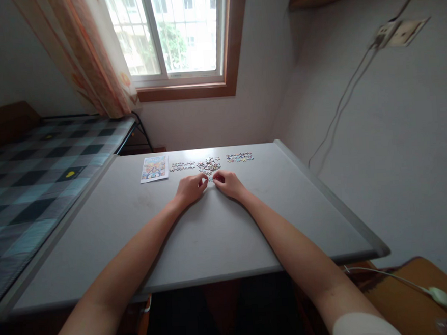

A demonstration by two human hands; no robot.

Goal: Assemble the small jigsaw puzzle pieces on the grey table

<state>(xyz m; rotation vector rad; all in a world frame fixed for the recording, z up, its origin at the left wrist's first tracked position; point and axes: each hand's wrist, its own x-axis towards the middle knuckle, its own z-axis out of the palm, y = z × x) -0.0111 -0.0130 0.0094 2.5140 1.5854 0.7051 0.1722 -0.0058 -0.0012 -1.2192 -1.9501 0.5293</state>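
Observation:
My left hand (191,188) and my right hand (227,182) meet near the middle of the white table (209,240), fingertips pinched close together. Between the fingertips shows a small light-blue jigsaw puzzle piece (210,178), held from both sides; the fingers partly cover it. Just beyond the hands lies a heap of loose jigsaw pieces (209,165). Rows of pieces are laid out left of the heap (182,166) and right of it (240,157). A printed picture sheet (154,169) lies flat at the left.
A bed with a checked cover (54,154) stands along the table's left side. A wall with a socket (401,32) and hanging cable rises on the right. Below the table's right corner is a wooden surface (419,286) with a white plug (440,296).

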